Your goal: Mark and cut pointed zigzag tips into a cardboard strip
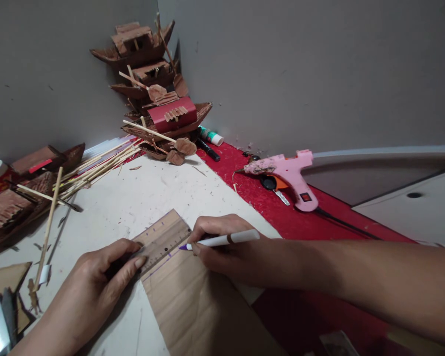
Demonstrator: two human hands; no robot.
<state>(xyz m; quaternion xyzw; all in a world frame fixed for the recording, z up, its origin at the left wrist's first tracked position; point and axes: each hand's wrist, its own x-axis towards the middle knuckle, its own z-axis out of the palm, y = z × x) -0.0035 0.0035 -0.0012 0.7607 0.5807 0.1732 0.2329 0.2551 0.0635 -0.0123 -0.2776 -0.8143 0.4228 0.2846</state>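
Note:
A sheet of brown cardboard (pixel 193 301) lies on the white work surface, with short purple marks near its far edge and a purple line across it. Over it rests a clear ruler (pixel 159 254). My left hand (pixel 104 277) pinches the ruler's left end between thumb and fingers, against the cardboard. In my right hand (pixel 222 247) is a white felt-tip pen (pixel 241 238), its purple tip touching the cardboard beside the ruler's edge. The ruler's far left end is partly hidden by my left fingers.
A pink glue gun (pixel 285 173) lies on the red surface (pixel 259 202) at right, its cord running behind my right arm. Cardboard model boats (pixel 174 116) stack in the corner; others stand left. Thin wooden sticks (pixel 104 165) and scissors (pixel 2 319) lie left. A black marker (pixel 209 151) lies behind.

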